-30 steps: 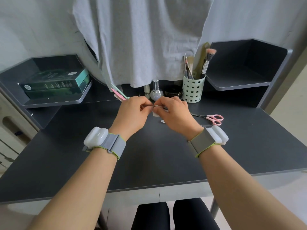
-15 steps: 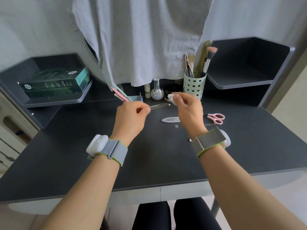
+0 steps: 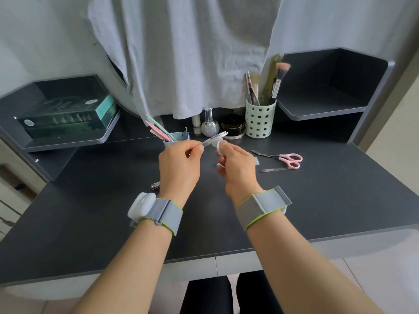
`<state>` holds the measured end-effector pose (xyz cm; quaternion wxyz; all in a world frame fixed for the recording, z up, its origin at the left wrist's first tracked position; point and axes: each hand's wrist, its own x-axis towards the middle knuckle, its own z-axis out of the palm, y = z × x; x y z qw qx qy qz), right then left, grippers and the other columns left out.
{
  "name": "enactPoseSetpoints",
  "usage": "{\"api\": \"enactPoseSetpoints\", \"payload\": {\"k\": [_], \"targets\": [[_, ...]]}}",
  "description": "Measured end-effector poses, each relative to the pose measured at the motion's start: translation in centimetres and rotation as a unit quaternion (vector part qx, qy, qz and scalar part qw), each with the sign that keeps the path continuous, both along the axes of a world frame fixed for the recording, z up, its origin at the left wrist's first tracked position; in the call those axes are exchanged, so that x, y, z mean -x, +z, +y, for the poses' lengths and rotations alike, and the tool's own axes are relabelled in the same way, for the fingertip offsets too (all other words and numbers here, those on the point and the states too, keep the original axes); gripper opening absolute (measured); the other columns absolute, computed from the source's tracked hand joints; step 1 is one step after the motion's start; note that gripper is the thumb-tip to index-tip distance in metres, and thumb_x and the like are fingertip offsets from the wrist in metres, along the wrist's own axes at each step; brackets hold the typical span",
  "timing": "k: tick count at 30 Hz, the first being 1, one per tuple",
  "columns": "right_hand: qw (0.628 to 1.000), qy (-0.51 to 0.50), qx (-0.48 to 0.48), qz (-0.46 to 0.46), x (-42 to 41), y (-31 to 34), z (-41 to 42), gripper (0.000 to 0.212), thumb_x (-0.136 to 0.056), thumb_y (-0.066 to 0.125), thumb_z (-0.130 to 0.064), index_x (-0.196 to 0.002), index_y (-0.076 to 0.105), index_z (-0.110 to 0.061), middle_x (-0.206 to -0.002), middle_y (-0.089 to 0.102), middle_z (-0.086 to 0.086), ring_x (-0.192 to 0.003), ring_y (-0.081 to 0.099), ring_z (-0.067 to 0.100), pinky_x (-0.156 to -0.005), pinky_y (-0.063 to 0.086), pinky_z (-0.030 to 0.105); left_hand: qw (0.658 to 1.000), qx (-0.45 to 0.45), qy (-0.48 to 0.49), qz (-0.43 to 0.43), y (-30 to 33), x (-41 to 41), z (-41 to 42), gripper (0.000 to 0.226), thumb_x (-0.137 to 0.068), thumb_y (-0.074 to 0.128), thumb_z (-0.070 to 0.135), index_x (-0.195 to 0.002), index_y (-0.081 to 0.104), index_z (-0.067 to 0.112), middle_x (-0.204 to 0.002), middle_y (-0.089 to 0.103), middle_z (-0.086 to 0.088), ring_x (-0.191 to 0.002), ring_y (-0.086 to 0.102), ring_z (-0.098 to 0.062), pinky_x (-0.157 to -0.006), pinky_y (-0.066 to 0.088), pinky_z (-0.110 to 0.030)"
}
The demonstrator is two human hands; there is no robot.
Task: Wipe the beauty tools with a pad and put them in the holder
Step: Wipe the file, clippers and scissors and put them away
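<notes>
Two hands meet above the worktop [image 3: 340, 200]: left hand [image 3: 180, 165] pinches metal tweezers [image 3: 214, 138], right hand [image 3: 237, 165] grasps a white pad [image 3: 219, 148] touching them.

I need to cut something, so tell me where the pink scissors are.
The pink scissors lie flat on the dark desk, right of the right hand, just behind a metal nail file.

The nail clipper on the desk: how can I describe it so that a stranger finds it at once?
Start at the dark desk and find the person's left hand. Just left of that wrist, a small silver nail clipper lies flat on the desktop. It lies alone on this side; the pink scissors and metal file lie to the right.
</notes>
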<state>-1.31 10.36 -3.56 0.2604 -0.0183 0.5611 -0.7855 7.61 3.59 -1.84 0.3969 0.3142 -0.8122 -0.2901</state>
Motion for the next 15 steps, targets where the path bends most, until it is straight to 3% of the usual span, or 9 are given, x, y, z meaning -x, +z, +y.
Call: {"api": "enactPoseSetpoints", "payload": {"k": [7, 15], "targets": [[0.999, -0.022, 0.046, 0.004, -0.53, 0.29, -0.14, 0.011, -0.092, 0.070, -0.021, -0.081, 0.068, -0.018, -0.062, 0.050, -0.005, -0.058, 0.044, 0.007, -0.058, 0.043, 0.024, 0.999, -0.006, -0.004, -0.034, -0.55, -0.26, 0.08, 0.011, -0.093, 0.067, 0.020, -0.091, 0.077, 0.019, -0.080, 0.072, 0.005, -0.075, 0.063, -0.010, -0.060, 0.037, -0.002], [0.997, -0.049, 0.048, 0.031, -0.57, -0.13, 0.10, 0.017, -0.094, 0.069, -0.029, -0.081, 0.065, -0.018, -0.066, 0.050, -0.005, -0.060, 0.045, 0.008, -0.058, 0.043, 0.022, 0.998, 0.024, -0.021, -0.052, -0.74, -0.68, 0.59, 0.011, -0.093, 0.067, 0.020, -0.089, 0.077, 0.018, -0.080, 0.072, 0.003, -0.074, 0.065, -0.013, -0.061, 0.041, -0.012]]}}
